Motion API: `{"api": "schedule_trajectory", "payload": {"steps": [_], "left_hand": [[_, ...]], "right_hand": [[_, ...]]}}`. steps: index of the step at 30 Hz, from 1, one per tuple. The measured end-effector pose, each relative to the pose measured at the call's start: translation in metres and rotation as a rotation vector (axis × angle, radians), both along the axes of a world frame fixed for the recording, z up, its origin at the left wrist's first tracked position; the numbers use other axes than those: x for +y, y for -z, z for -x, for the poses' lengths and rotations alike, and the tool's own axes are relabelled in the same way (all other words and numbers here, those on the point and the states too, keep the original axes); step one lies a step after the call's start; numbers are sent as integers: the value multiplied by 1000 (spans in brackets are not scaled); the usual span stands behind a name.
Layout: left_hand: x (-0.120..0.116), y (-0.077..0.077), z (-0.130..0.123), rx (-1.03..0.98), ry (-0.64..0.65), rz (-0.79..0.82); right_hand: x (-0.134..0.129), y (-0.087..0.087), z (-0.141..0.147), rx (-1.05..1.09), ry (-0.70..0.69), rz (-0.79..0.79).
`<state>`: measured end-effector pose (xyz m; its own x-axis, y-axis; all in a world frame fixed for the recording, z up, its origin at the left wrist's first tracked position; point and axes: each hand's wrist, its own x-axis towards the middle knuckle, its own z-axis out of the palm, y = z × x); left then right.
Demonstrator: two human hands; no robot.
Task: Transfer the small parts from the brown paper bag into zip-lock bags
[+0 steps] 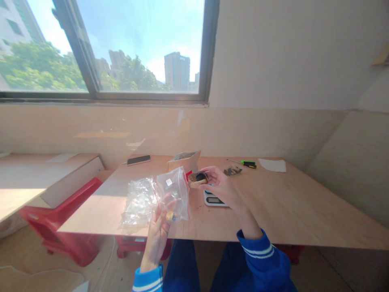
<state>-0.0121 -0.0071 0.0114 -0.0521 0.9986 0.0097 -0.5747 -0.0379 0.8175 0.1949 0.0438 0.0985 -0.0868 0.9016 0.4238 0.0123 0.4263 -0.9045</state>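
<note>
Head view: left hand [158, 231] grips bag [173, 194]; right hand [223, 188] beside it.

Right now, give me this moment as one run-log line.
left hand: holds clear zip bag | right hand: holds small round container over scale | table: brown pouch, phone, screwdriver

The right half of the worktop [304, 202] is left bare and open to passage. The middle is crowded by a pile of clear bags [140, 200], a scale [214, 199] and a paper pouch [184, 161]. Along the far edge, a phone [138, 159], a screwdriver [247, 164] and a paper sheet [272, 165] are laid well apart
</note>
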Motion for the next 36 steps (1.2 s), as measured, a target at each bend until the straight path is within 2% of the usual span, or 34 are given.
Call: {"api": "schedule_trajectory", "payload": {"steps": [4, 7, 11, 15, 20, 30, 33, 36], "left_hand": [[3, 2, 8, -43, -20, 36], [3, 2, 10, -102, 20, 57], [2, 4, 15, -124, 48, 38], [4, 8, 21, -141, 41, 36], [6, 7, 21, -168, 20, 72], [5, 6, 22, -118, 57, 83], [5, 6, 22, -100, 54, 83], [2, 2, 20, -100, 69, 43]], "right_hand": [[40, -25, 2, -46, 182, -229], [76, -35, 11, -127, 277, -343], [104, -30, 18, -315, 125, -349], [104, -22, 13, -355, 12, -368], [91, -21, 10, -358, -64, -347], [101, -17, 14, -292, 82, -360], [105, -20, 14, -373, 82, -381], [103, -25, 16, -488, 163, -403]]}}
